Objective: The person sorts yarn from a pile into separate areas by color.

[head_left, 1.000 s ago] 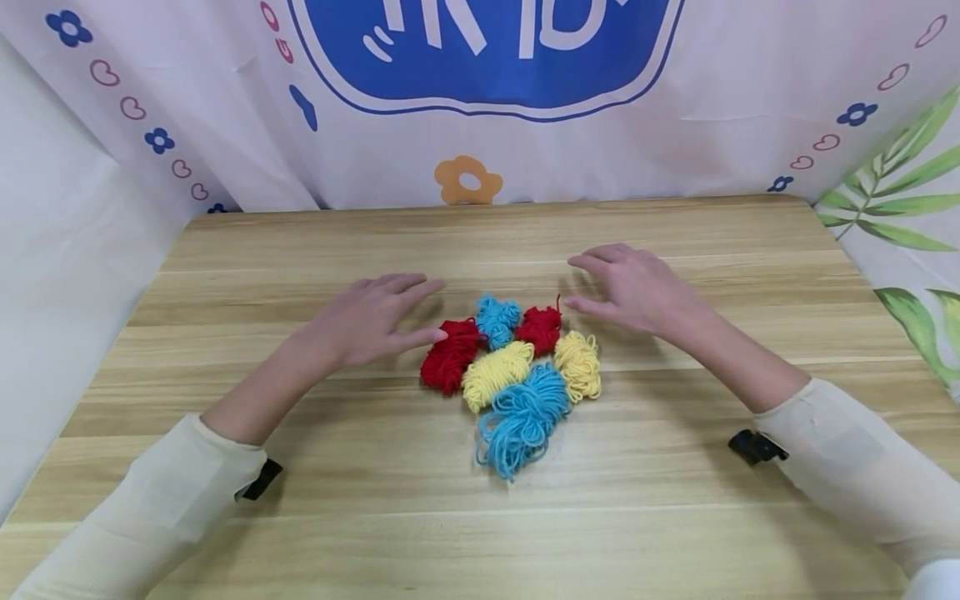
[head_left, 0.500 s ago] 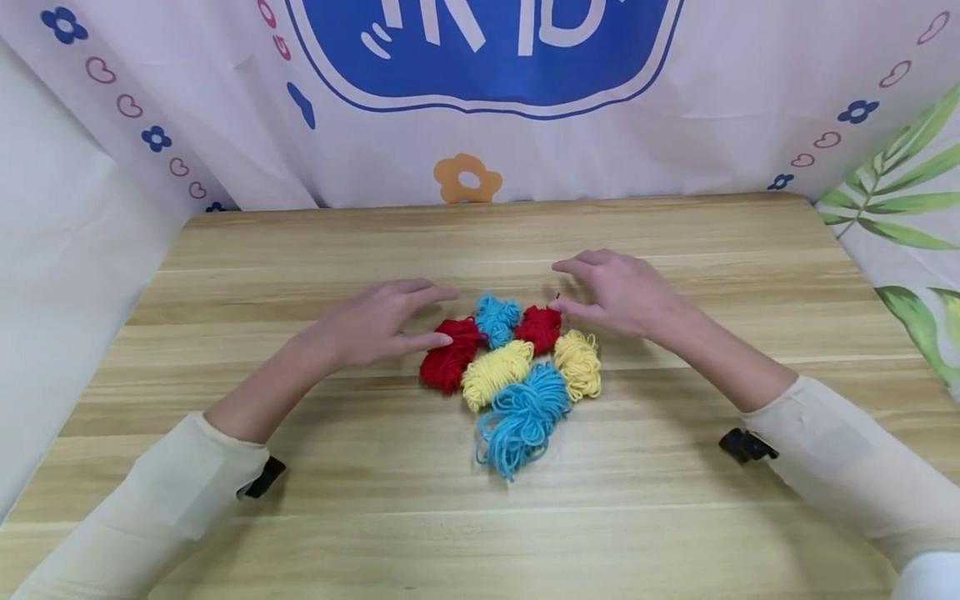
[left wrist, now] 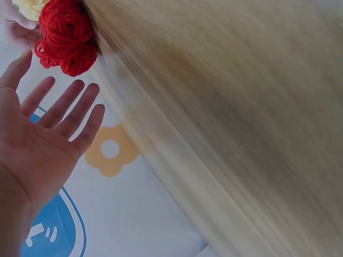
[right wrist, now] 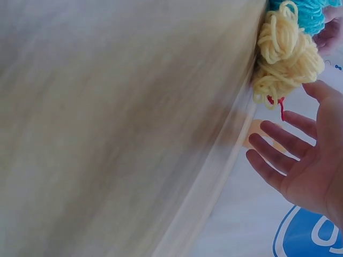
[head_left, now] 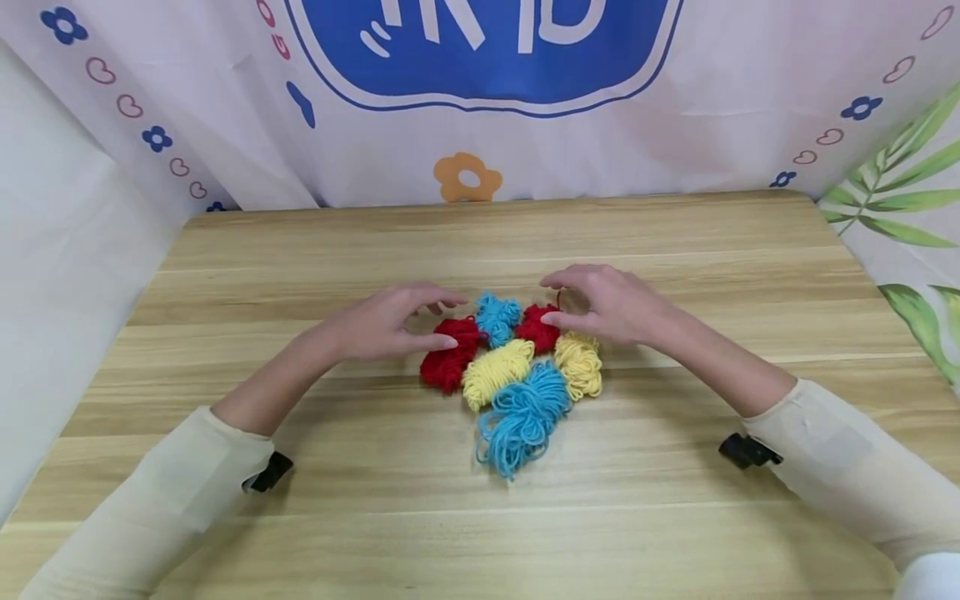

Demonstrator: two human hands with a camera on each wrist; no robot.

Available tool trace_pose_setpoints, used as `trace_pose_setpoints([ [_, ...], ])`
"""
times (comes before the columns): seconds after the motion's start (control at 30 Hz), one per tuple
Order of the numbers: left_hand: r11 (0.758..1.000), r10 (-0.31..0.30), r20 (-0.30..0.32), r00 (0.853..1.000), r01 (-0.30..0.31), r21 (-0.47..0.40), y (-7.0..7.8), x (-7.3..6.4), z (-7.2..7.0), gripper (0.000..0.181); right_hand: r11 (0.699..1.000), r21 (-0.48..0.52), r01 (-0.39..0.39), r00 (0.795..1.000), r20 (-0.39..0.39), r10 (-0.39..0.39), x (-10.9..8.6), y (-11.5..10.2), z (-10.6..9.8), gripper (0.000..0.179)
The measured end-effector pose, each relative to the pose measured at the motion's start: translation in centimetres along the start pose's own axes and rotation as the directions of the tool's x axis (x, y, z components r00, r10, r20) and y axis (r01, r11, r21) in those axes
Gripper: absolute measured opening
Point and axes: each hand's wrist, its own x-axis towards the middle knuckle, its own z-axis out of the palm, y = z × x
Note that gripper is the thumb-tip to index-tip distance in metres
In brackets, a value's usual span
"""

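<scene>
Several small yarn bundles lie in a cluster mid-table. My left hand (head_left: 382, 323) hovers at the left red yarn bundle (head_left: 447, 360), its thumb overlapping the bundle in the head view; in the left wrist view the fingers (left wrist: 68, 107) are spread and hold nothing. My right hand (head_left: 611, 307) is over the small red yarn bundle (head_left: 534, 327), thumb across it, fingers (right wrist: 278, 152) parted with nothing between them. Between the hands sit a small blue yarn bundle (head_left: 498, 317) and a yellow yarn bundle (head_left: 495, 375). A larger blue yarn bundle (head_left: 525, 417) lies nearest me, a second yellow bundle (head_left: 577, 367) at right.
The wooden table (head_left: 480, 533) runs back to a white printed cloth (head_left: 390, 158) hanging behind its far edge. A leaf-patterned cloth (head_left: 900, 225) hangs on the right. Black wrist cameras (head_left: 750, 450) sit under both sleeves.
Both hands have moved inward toward the yarn cluster, the left to the right, the right to the left and slightly nearer me. The yarn bundles stay where they were.
</scene>
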Motion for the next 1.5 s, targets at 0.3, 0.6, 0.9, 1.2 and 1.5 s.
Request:
trace_pose_setpoints([
  [0.3,0.998,0.046,0.018,0.999,-0.045,-0.034,0.19,0.58,-0.03,0.055,0.997,0.075,0.013,1.000,-0.003,-0.012,-0.08,0.24,0.18,0.054],
  [0.6,0.997,0.071,0.017,0.997,-0.070,-0.039,-0.20,0.80,0.35,0.044,0.995,0.099,0.028,1.000,-0.008,-0.027,-0.01,0.34,0.34,0.047],
  [0.9,0.997,0.032,0.031,0.999,-0.029,-0.074,-0.25,0.82,0.25,0.036,0.991,0.132,0.030,1.000,0.001,-0.030,-0.04,0.20,0.44,0.044],
  [1.2,0.997,0.009,0.039,0.999,-0.006,-0.080,-0.12,0.83,-0.12,0.033,0.990,0.136,0.034,0.999,0.006,-0.035,-0.06,0.22,0.31,0.049],
  [1.5,0.995,-0.015,0.038,0.999,0.019,-0.096,-0.07,0.77,-0.41,0.030,0.988,0.150,0.033,0.999,0.004,-0.034,-0.06,0.30,0.32,0.049],
])
